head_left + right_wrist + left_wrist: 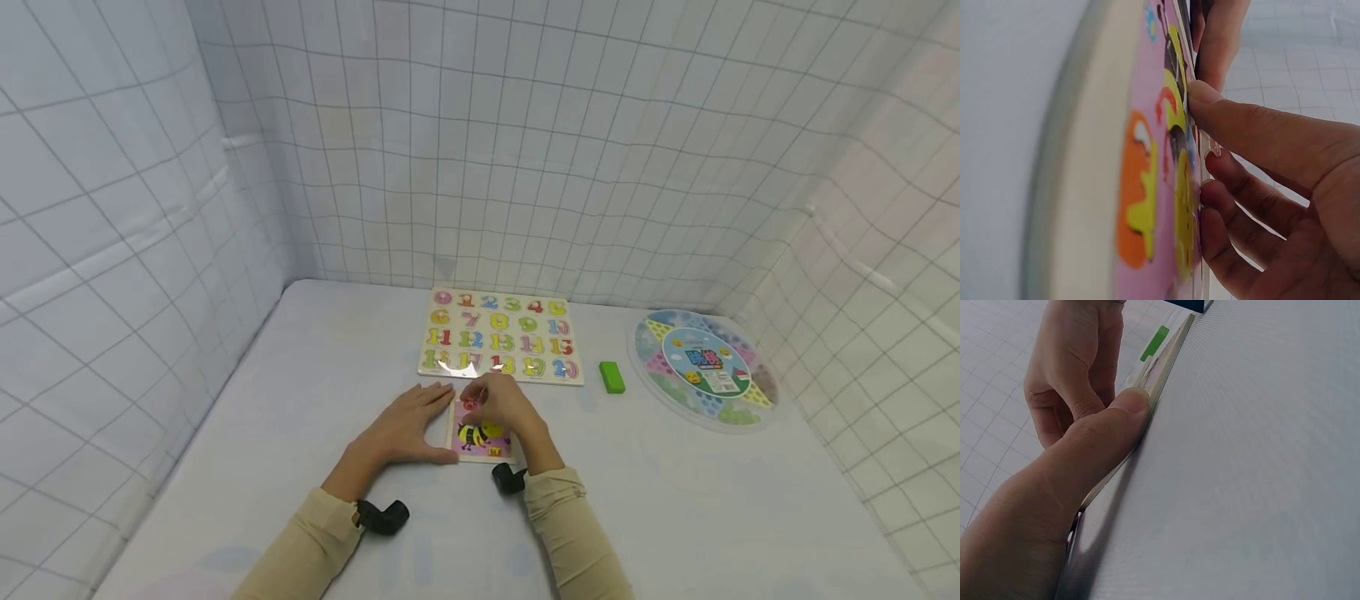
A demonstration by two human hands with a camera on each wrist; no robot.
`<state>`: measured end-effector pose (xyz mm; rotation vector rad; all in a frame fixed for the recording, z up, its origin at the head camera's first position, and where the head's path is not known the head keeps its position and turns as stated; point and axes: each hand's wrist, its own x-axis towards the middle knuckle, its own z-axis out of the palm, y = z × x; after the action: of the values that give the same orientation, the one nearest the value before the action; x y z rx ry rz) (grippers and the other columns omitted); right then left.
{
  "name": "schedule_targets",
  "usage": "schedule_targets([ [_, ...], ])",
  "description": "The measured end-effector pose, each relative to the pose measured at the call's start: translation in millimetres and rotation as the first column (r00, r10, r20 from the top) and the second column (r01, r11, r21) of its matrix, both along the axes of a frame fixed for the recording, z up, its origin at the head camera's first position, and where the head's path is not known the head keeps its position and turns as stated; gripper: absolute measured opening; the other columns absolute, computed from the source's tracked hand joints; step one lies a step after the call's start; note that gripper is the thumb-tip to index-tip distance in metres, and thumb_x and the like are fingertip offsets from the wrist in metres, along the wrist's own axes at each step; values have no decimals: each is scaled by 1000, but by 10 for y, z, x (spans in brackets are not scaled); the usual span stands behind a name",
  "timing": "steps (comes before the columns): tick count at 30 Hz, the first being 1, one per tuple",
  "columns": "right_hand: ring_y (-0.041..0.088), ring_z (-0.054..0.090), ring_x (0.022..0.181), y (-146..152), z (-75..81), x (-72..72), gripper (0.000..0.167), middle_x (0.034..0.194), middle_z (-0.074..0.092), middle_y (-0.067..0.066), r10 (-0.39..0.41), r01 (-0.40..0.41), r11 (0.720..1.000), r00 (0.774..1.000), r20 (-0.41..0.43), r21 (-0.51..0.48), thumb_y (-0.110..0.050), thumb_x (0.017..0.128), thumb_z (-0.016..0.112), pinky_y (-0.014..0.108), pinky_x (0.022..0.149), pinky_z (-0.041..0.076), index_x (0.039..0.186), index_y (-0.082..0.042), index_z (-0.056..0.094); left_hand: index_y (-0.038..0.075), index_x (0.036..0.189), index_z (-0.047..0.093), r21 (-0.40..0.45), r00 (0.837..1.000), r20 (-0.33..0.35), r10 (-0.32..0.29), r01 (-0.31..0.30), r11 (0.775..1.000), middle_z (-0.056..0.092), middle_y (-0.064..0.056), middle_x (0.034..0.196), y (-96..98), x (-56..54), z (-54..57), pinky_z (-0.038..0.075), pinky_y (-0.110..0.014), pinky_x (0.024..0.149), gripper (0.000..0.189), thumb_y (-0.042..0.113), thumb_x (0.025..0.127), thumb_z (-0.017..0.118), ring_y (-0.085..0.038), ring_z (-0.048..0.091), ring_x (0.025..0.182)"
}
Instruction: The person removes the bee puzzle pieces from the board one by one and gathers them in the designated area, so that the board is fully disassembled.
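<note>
A small square bee jigsaw puzzle (480, 459) with a pale wooden rim lies flat before the person. Along its left side rests the left hand (408, 425), thumb stretched to the near left corner and fingers extended by the far left one. In the left wrist view the thumb (1113, 419) presses on the board's edge. Over the upper part of the picture, the right hand (506, 408) pinches a puzzle piece (1212, 146) with curled fingers and thumb. The bee's yellow and black body shows below it; the palm hides part of the right side.
Just beyond the hands lies a number puzzle board (498, 333) with coloured numerals. A green block (612, 377) sits to its right, and farther right is a round, clear-rimmed game box (705, 367). Gridded white cloth walls (480, 167) enclose the back and sides.
</note>
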<state>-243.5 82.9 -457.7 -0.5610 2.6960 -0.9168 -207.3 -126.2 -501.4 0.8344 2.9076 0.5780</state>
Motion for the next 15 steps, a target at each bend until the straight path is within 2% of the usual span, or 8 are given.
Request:
schedule_targets([
  [5, 13, 57, 81, -5, 26, 11, 34, 92, 66, -1, -5, 5, 1000, 1000, 12, 5, -18, 73, 86, 23, 68, 49, 104, -13, 75, 13, 152, 33, -4, 1000, 11, 5, -5, 1000, 29, -3, 161, 2, 3, -2, 21, -48, 123, 107, 78, 72, 61, -26, 24, 150],
  [15, 12, 58, 80, -1, 44, -6, 32, 90, 68, -1, 17, -17, 1000, 999, 44, 4, -14, 76, 83, 23, 69, 50, 107, -11, 75, 10, 152, 34, 2, 1000, -3, -13, 13, 1000, 31, -4, 160, -1, 8, 25, 21, -48, 124, 106, 75, 73, 63, -27, 25, 150],
])
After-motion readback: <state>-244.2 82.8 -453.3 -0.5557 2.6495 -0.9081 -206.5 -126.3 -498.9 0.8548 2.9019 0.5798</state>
